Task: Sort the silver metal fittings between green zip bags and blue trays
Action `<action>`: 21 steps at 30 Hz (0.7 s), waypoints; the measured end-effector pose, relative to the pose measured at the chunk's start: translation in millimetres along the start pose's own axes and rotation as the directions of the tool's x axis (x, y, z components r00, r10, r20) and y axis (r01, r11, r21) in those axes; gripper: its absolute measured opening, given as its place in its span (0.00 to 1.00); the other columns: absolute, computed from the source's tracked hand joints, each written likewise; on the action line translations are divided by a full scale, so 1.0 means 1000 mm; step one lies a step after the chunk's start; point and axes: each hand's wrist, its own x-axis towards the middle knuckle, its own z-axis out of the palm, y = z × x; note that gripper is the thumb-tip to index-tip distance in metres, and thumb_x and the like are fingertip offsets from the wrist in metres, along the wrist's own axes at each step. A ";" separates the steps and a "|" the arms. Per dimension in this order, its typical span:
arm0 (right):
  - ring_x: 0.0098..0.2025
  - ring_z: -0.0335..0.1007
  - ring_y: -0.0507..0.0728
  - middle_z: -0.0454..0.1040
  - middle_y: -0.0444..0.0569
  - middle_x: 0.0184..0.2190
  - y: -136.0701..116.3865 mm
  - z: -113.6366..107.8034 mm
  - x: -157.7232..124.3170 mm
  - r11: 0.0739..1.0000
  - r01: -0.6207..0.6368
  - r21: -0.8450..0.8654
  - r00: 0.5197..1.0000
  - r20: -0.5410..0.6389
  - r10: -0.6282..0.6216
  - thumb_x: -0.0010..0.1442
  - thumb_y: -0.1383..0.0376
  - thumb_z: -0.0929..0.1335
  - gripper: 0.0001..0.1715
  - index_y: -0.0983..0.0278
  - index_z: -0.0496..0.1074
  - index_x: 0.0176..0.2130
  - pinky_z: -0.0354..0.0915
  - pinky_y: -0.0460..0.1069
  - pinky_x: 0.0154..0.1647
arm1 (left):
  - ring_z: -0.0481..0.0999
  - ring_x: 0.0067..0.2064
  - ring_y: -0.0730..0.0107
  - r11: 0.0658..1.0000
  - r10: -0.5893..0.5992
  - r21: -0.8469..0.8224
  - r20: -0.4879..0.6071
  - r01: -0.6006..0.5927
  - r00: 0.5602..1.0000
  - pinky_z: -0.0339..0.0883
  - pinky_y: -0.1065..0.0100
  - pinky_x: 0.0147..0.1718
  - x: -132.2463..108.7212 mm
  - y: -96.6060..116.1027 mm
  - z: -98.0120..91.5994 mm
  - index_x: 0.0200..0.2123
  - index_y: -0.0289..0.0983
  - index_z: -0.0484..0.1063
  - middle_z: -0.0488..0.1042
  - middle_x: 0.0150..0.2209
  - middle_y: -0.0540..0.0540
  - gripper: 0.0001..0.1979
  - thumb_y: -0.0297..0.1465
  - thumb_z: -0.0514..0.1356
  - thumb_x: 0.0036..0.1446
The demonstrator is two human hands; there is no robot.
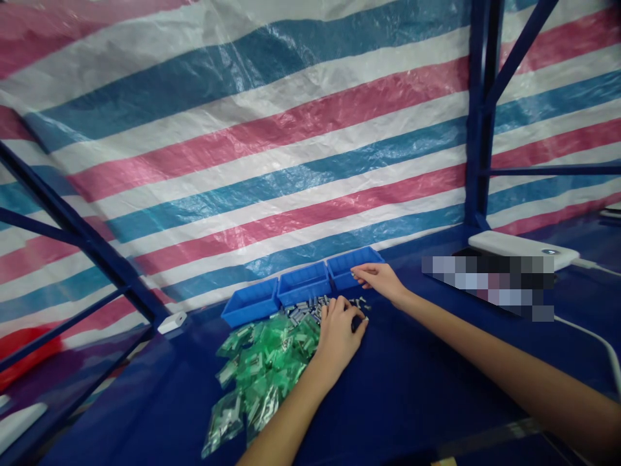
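My left hand (339, 331) rests on the blue table, fingers curled down over a heap of small grey metal parts (305, 309). My right hand (381, 277) reaches to the rightmost blue bin (350, 266), fingertips pinched at its front rim, on something too small to name. Two more blue bins (303, 285) (250, 304) stand in a row to the left. A pile of small green-tinted plastic bags (257, 372) lies in front of the bins, left of my left forearm.
A striped pink, white and blue tarp hangs behind the table (412, 388). Blue metal frame posts (480, 116) stand at right and left. A white power bank (524, 249) with a cable lies at right. A small white block (172, 321) sits at left.
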 end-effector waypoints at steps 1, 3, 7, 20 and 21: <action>0.26 0.70 0.50 0.75 0.49 0.24 -0.001 0.000 -0.001 1.000 -0.001 -0.015 1.000 0.006 0.001 0.49 0.62 0.70 0.11 0.69 0.76 0.31 0.67 0.41 0.23 | 0.63 0.43 0.63 1.000 0.002 -0.003 -0.006 -0.002 1.000 0.54 0.60 0.42 0.000 0.000 0.000 0.33 0.40 0.72 0.66 0.37 0.46 0.04 0.31 0.57 0.55; 0.24 0.69 0.49 0.75 0.49 0.24 -0.002 -0.001 -0.001 0.999 -0.003 -0.050 1.000 0.007 0.003 0.48 0.62 0.70 0.11 0.69 0.76 0.30 0.67 0.42 0.22 | 0.63 0.42 0.63 1.000 0.004 -0.007 -0.020 -0.004 1.000 0.54 0.60 0.42 0.000 0.001 0.000 0.32 0.40 0.71 0.66 0.37 0.46 0.03 0.31 0.58 0.54; 0.21 0.68 0.49 0.75 0.49 0.22 -0.006 -0.005 0.003 0.996 -0.008 -0.091 1.000 -0.015 0.007 0.48 0.63 0.70 0.10 0.70 0.76 0.28 0.67 0.43 0.23 | 0.63 0.42 0.62 1.000 0.004 -0.001 -0.046 -0.004 0.999 0.55 0.59 0.43 -0.002 0.003 0.000 0.29 0.38 0.69 0.65 0.36 0.47 0.02 0.30 0.59 0.50; 0.35 0.74 0.53 0.76 0.52 0.39 -0.015 -0.002 -0.004 0.999 0.023 -0.022 0.991 0.133 -0.020 0.55 0.67 0.64 0.14 0.66 0.74 0.42 0.67 0.40 0.21 | 0.63 0.44 0.62 0.997 0.069 -0.044 0.026 -0.068 0.997 0.54 0.60 0.44 -0.002 0.004 -0.004 0.36 0.43 0.72 0.65 0.40 0.47 0.05 0.32 0.59 0.54; 0.34 0.73 0.53 0.76 0.52 0.38 -0.014 -0.001 -0.006 0.999 0.013 -0.034 0.993 0.116 -0.009 0.55 0.68 0.64 0.14 0.66 0.74 0.41 0.67 0.40 0.20 | 0.63 0.44 0.62 0.997 0.061 -0.043 0.034 -0.059 0.998 0.54 0.60 0.43 -0.001 0.005 -0.005 0.34 0.43 0.73 0.65 0.39 0.47 0.04 0.32 0.59 0.54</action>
